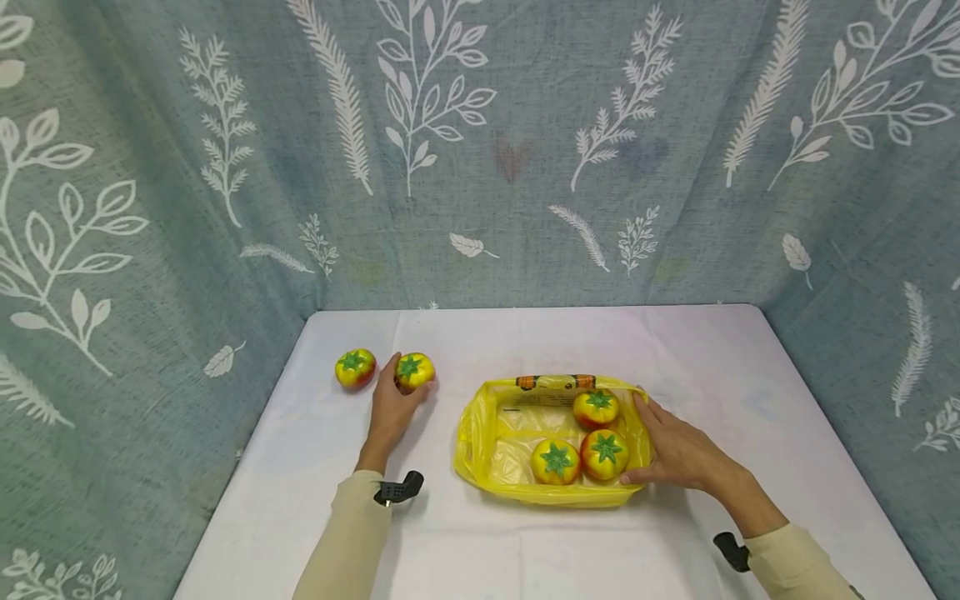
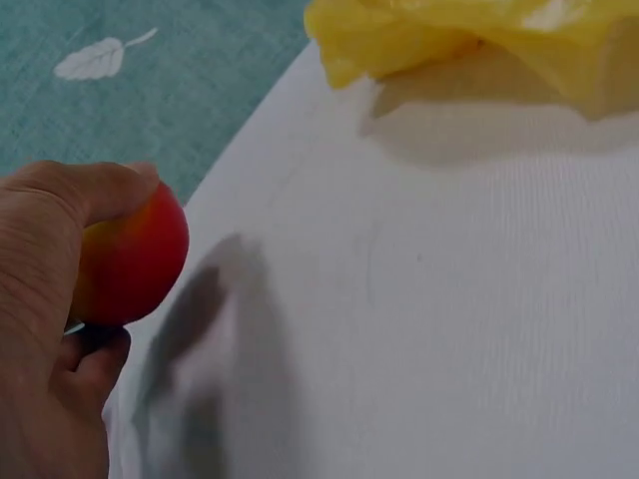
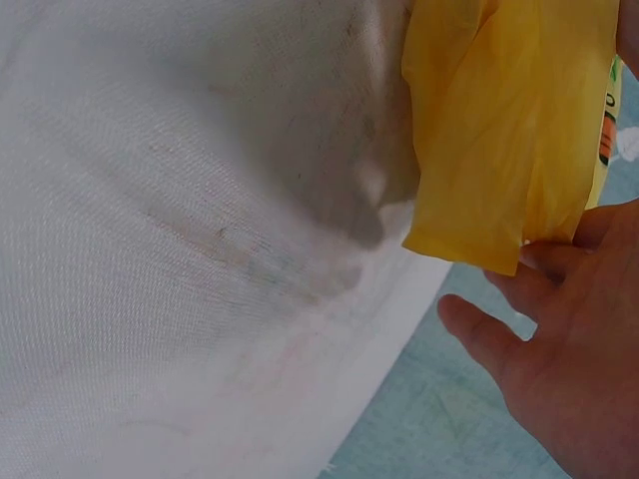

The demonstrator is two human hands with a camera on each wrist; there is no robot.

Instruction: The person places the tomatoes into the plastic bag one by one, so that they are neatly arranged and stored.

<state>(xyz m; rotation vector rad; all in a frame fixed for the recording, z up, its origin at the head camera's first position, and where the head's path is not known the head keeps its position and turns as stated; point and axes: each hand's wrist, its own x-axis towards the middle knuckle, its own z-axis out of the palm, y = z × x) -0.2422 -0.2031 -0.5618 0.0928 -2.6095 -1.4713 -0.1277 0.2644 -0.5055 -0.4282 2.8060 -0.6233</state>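
In the head view my left hand (image 1: 392, 410) grips a red-and-yellow tomato (image 1: 415, 372) with a green star-shaped top. The left wrist view shows its red side (image 2: 140, 261) between thumb and fingers, with a shadow on the cloth beside it. Another tomato (image 1: 355, 369) lies just left of that hand. An open yellow plastic bag (image 1: 517, 493) sits at centre right, holding three tomatoes (image 1: 604, 454) toward its right side. My right hand (image 1: 686, 450) holds the bag's right edge, thumb near the front and fingers farther back. Some right fingertips are hidden behind the yellow plastic (image 3: 489, 140).
A white cloth (image 1: 525, 550) covers the table. Grey-green curtains (image 1: 517, 208) with white leaf patterns stand behind the table and along both sides. Each wrist carries a black strap mount (image 1: 399, 488) over a beige sleeve (image 1: 341, 542).
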